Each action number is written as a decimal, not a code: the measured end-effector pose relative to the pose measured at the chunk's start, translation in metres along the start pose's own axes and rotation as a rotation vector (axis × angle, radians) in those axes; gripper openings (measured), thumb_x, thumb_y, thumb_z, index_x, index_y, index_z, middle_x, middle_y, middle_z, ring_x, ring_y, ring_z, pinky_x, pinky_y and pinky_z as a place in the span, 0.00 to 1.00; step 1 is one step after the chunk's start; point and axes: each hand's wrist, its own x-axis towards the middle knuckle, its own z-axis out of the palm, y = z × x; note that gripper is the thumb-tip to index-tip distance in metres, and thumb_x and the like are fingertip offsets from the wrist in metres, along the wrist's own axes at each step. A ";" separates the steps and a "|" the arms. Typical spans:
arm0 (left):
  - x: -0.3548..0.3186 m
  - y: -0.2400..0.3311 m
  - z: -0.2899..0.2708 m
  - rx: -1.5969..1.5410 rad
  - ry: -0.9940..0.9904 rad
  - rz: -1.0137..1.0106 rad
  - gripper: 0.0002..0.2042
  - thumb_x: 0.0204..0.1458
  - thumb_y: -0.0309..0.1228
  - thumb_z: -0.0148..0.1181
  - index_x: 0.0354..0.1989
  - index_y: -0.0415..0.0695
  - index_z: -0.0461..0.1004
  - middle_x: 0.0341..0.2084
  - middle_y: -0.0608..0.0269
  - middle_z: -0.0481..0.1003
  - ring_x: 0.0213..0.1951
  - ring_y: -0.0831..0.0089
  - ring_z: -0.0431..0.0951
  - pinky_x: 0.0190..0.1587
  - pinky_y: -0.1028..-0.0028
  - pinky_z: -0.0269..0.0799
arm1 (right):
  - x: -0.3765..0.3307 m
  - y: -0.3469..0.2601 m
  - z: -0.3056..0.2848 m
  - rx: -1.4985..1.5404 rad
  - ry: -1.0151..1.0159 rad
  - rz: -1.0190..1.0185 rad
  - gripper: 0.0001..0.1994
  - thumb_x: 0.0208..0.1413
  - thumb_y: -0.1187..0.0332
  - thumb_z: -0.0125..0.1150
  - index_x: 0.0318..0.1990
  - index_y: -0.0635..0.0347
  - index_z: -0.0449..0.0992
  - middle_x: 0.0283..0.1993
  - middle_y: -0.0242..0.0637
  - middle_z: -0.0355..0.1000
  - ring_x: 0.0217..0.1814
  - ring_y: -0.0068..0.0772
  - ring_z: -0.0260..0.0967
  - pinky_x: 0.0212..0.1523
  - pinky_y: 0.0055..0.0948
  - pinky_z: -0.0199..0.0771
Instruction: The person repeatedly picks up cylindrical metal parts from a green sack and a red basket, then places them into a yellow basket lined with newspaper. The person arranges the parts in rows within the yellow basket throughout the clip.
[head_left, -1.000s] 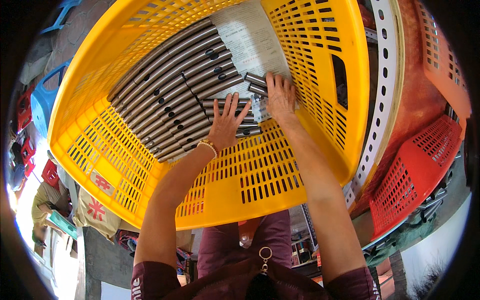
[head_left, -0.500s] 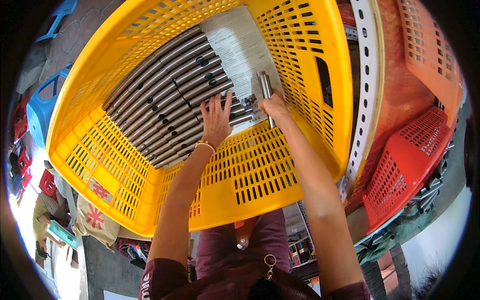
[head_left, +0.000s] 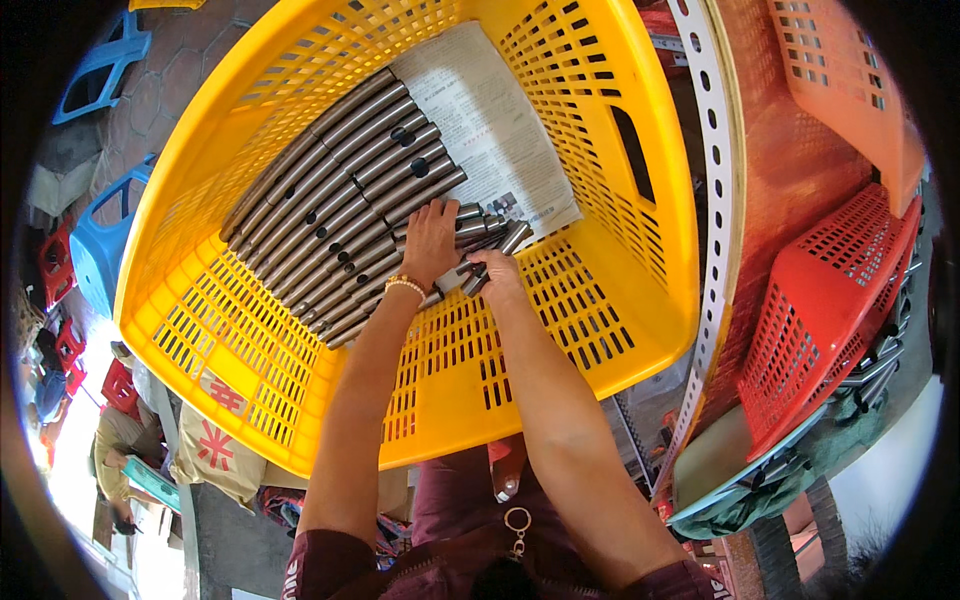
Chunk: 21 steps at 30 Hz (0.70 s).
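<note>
A large yellow slotted crate point(head_left: 560, 330) holds a row of several grey metal tubes point(head_left: 330, 190) with round holes, laid side by side on a sheet of newspaper point(head_left: 490, 110). My left hand point(head_left: 430, 240) lies flat on the near ends of the tubes, fingers spread; a bead bracelet is on its wrist. My right hand point(head_left: 495, 272) is closed around a couple of short metal tubes point(head_left: 505, 240) at the near right end of the row, just beside the left hand.
A perforated metal strip point(head_left: 715, 200) runs along the crate's right side. Red point(head_left: 830, 300) and orange point(head_left: 850, 90) slotted baskets stand to the right. Blue plastic stools point(head_left: 100, 240) are on the left, and a person sits at the lower left point(head_left: 125, 440).
Both hands have drawn toward the near end of the tube row. The right hand, earlier reaching to the crate's right wall with tubes, now sets them down beside the left hand.
</note>
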 end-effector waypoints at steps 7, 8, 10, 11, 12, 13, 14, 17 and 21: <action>0.020 -0.013 -0.016 -0.243 -0.301 -0.201 0.34 0.26 0.37 0.68 0.45 0.32 0.65 0.41 0.41 0.69 0.46 0.51 0.69 0.49 0.64 0.66 | -0.003 0.016 0.016 0.123 0.044 0.048 0.09 0.34 0.83 0.60 0.27 0.64 0.70 0.30 0.40 0.68 0.28 0.39 0.67 0.33 0.38 0.72; 0.026 -0.020 -0.017 -0.304 -0.391 -0.273 0.40 0.25 0.39 0.69 0.49 0.30 0.62 0.45 0.40 0.66 0.49 0.51 0.67 0.52 0.65 0.63 | -0.008 0.013 0.018 0.039 0.097 0.068 0.09 0.34 0.83 0.60 0.27 0.63 0.70 0.33 0.40 0.68 0.33 0.40 0.67 0.35 0.39 0.72; 0.028 -0.025 -0.019 -0.405 -0.487 -0.348 0.50 0.22 0.42 0.71 0.55 0.24 0.54 0.52 0.38 0.61 0.55 0.54 0.62 0.57 0.70 0.57 | 0.004 0.016 0.004 0.094 -0.107 0.082 0.10 0.32 0.81 0.62 0.27 0.66 0.71 0.43 0.44 0.64 0.45 0.43 0.59 0.49 0.44 0.57; 0.026 -0.020 -0.027 -0.458 -0.486 -0.390 0.49 0.22 0.42 0.71 0.55 0.25 0.55 0.52 0.39 0.62 0.55 0.55 0.62 0.57 0.70 0.57 | 0.004 0.014 0.000 0.123 -0.209 0.087 0.11 0.31 0.81 0.62 0.27 0.68 0.71 0.48 0.46 0.62 0.51 0.44 0.55 0.56 0.46 0.49; 0.022 -0.015 -0.035 -0.512 -0.484 -0.433 0.49 0.22 0.41 0.72 0.54 0.25 0.56 0.52 0.40 0.62 0.54 0.56 0.62 0.56 0.71 0.57 | 0.005 0.013 -0.001 0.084 -0.183 0.087 0.11 0.31 0.81 0.62 0.27 0.68 0.70 0.46 0.46 0.63 0.49 0.44 0.57 0.55 0.46 0.51; 0.018 -0.010 -0.046 -0.565 -0.477 -0.475 0.48 0.22 0.41 0.72 0.54 0.26 0.56 0.52 0.41 0.62 0.54 0.57 0.63 0.56 0.71 0.58 | 0.001 0.009 0.002 0.042 -0.160 0.085 0.11 0.30 0.81 0.62 0.27 0.67 0.70 0.43 0.46 0.64 0.48 0.45 0.58 0.53 0.45 0.52; 0.011 -0.007 -0.059 -0.663 -0.427 -0.477 0.42 0.23 0.36 0.72 0.51 0.30 0.60 0.47 0.47 0.67 0.49 0.61 0.66 0.52 0.71 0.60 | -0.008 0.004 0.006 -0.007 -0.141 0.080 0.11 0.30 0.81 0.61 0.27 0.67 0.70 0.41 0.46 0.65 0.46 0.45 0.60 0.52 0.44 0.53; -0.006 -0.020 -0.063 -0.863 -0.377 -0.368 0.25 0.31 0.26 0.67 0.43 0.39 0.68 0.31 0.64 0.73 0.34 0.72 0.71 0.43 0.73 0.66 | -0.045 -0.019 0.018 -0.121 -0.201 0.045 0.12 0.31 0.80 0.61 0.29 0.69 0.69 0.35 0.46 0.67 0.39 0.45 0.65 0.43 0.44 0.62; -0.031 0.015 -0.128 -1.075 -0.245 -0.411 0.22 0.34 0.22 0.65 0.42 0.38 0.68 0.32 0.63 0.73 0.32 0.73 0.72 0.39 0.75 0.68 | -0.096 -0.051 0.034 -0.347 -0.206 -0.067 0.14 0.33 0.80 0.62 0.32 0.73 0.69 0.33 0.50 0.69 0.31 0.43 0.70 0.27 0.40 0.73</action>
